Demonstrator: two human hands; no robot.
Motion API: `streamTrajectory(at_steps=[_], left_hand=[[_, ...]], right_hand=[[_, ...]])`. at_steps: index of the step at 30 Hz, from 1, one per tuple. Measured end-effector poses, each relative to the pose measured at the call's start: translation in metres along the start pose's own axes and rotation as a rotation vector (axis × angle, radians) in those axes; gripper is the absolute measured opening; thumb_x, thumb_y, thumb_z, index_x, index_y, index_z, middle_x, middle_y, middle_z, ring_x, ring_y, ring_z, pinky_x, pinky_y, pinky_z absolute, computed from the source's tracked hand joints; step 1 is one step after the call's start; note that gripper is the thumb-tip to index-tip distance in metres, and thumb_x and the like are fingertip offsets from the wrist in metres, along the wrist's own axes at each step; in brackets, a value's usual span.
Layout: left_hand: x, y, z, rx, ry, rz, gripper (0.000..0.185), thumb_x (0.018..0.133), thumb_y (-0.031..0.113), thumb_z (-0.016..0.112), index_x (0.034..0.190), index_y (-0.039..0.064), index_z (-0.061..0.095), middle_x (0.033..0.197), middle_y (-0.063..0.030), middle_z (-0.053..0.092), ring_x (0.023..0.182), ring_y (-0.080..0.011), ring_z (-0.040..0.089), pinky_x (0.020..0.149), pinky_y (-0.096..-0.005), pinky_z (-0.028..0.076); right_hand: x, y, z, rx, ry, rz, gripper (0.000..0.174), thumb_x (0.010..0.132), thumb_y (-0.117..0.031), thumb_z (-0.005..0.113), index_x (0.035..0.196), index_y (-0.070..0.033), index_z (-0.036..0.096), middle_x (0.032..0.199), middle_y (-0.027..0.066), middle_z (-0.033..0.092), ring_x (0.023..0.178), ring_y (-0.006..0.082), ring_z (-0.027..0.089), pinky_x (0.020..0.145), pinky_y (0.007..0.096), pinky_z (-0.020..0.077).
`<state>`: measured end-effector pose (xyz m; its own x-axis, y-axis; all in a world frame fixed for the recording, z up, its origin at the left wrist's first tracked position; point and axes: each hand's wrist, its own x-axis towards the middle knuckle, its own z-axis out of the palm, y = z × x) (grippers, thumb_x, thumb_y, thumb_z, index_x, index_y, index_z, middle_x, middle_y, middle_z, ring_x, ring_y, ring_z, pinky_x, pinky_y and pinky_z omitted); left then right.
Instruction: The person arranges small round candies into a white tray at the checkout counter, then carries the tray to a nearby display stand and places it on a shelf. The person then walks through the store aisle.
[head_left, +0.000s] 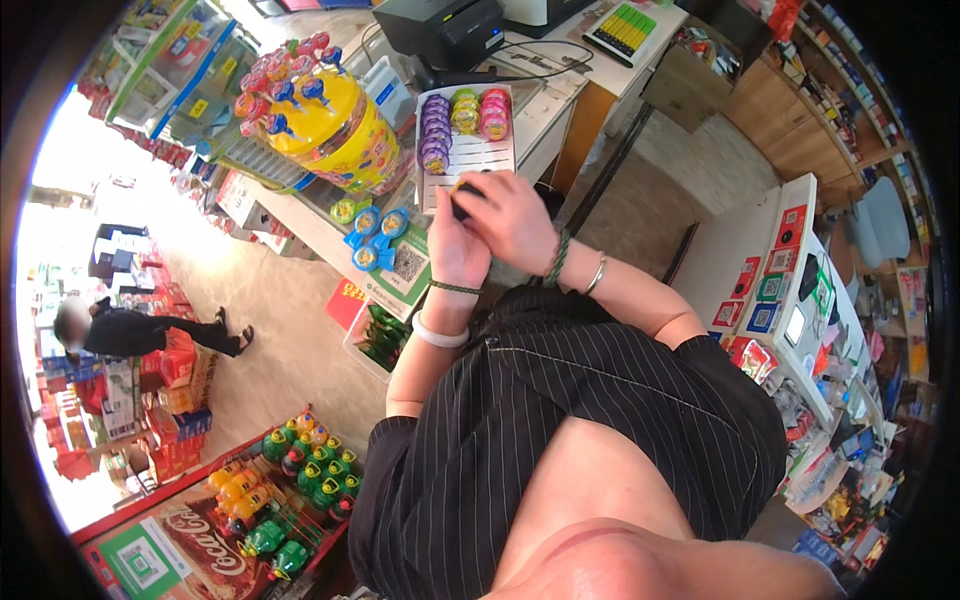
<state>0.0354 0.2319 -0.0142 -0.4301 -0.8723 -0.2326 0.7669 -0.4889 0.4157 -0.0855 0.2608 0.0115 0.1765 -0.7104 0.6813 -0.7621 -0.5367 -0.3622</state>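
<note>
My left hand (457, 247) and my right hand (510, 217) meet over the near end of a white display box (476, 156). Between their fingers they hold a small dark object (466, 196) with a bit of orange at its edge; the fingers partly cover it, so its kind is unclear. Purple round candy packs (435, 135) line the box's left side, with yellow-green packs (465, 112) and pink packs (495, 114) beside them. Blue round packs (379, 236) and a green one (343, 211) lie on the counter left of my hands.
A yellow lollipop tub (337, 127) stands left of the box. Behind it are a black printer (442, 34) and a handheld scanner (450, 77). A green payment-code card (405, 262) lies near my left wrist. Another person (124, 330) stands across the aisle, near bottled drinks (315, 465).
</note>
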Motion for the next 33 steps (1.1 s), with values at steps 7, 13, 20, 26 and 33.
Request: streamTrajectory(at_steps=[7,13,20,26,33], left_hand=[[0.016,0.012,-0.015,0.101,-0.018,0.067,0.026,0.099,0.016,0.048,0.118,-0.002,0.051,0.110,-0.0118,0.058,0.102,-0.0228,0.056,0.091,-0.0382,0.047],[0.055,0.042,0.015,0.574,-0.039,0.329,0.028,0.094,0.009,0.056,0.121,-0.001,0.055,0.106,-0.0078,0.059,0.096,-0.0159,0.057,0.083,-0.0315,0.048],[0.135,0.059,0.010,1.636,-0.204,0.627,0.031,0.073,0.008,0.072,0.105,0.011,0.070,0.093,-0.0132,0.067,0.081,-0.0251,0.065,0.074,-0.0320,0.051],[0.148,0.059,0.016,2.060,-0.394,0.576,0.030,0.073,0.009,0.072,0.103,0.008,0.068,0.096,-0.0147,0.067,0.083,-0.0292,0.066,0.075,-0.0345,0.052],[0.151,0.058,0.006,2.064,-0.525,0.686,0.030,0.073,0.010,0.073,0.103,0.009,0.067,0.093,-0.0145,0.067,0.082,-0.0311,0.065,0.075,-0.0359,0.052]], right_hand=[[-0.054,0.019,-0.005,0.013,-0.113,0.008,0.041,0.065,-0.002,0.069,0.106,-0.006,0.064,0.118,0.0101,0.057,0.102,0.0296,0.054,0.085,0.0387,0.0480],[-0.109,0.054,-0.021,0.112,-0.098,0.397,0.030,0.074,-0.002,0.069,0.104,-0.005,0.066,0.114,0.0109,0.061,0.101,0.0298,0.058,0.087,0.0368,0.0483],[-0.116,0.067,-0.037,0.152,-0.006,0.563,0.026,0.080,-0.005,0.066,0.105,-0.002,0.066,0.113,0.0123,0.062,0.105,0.0303,0.058,0.089,0.0366,0.0476],[-0.132,0.072,-0.038,0.137,0.000,0.620,0.024,0.081,-0.009,0.066,0.104,-0.003,0.065,0.112,0.0110,0.062,0.103,0.0304,0.057,0.090,0.0377,0.0466],[-0.137,0.076,-0.045,0.120,-0.001,0.644,0.024,0.081,-0.009,0.066,0.104,-0.003,0.066,0.112,0.0106,0.062,0.103,0.0301,0.057,0.089,0.0373,0.0472]])
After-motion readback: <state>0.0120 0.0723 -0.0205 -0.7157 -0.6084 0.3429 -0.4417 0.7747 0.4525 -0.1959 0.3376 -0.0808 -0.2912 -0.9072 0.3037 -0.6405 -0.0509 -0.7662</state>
